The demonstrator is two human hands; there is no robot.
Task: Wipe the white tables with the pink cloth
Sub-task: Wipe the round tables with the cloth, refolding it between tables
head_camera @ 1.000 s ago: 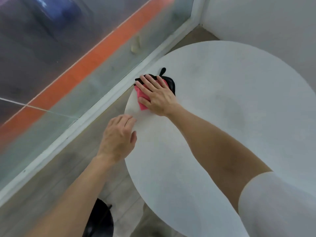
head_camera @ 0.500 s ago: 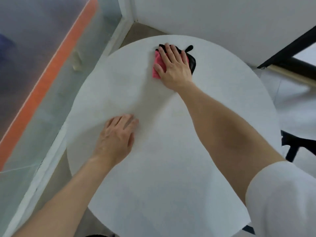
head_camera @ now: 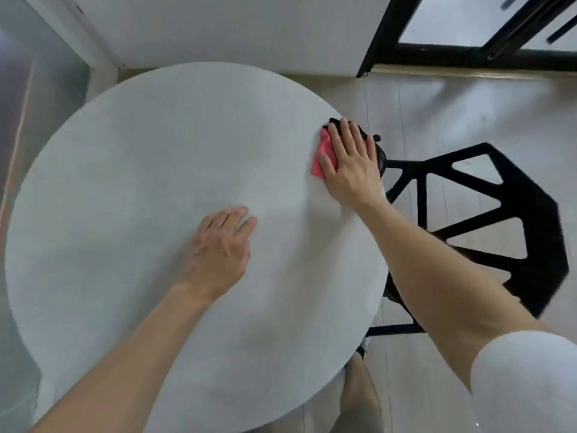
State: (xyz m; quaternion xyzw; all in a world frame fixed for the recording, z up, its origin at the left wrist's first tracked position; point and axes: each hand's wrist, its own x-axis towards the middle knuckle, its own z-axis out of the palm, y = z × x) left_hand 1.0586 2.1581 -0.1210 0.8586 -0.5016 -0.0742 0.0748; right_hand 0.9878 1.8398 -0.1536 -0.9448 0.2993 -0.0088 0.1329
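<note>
One table [head_camera: 125,182] mid-wipe, we judge: our right hand [head_camera: 352,164] presses the pink cloth [head_camera: 323,154] flat-fingered at its right-frame rim, left hand [head_camera: 218,248] rests slack and empty mid-table; other tables unseen.

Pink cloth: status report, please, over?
Right hand pressing pink cloth flat at white table right edge. Left hand flat, mid-table. Black chair just past that edge.

The right hand [head_camera: 351,165] slides the cloth [head_camera: 324,145] along the surface [head_camera: 125,182] rim from ten o'clock past twelve to two; the left hand [head_camera: 220,248] shifts from the nine o'clock edge to centre.
</note>
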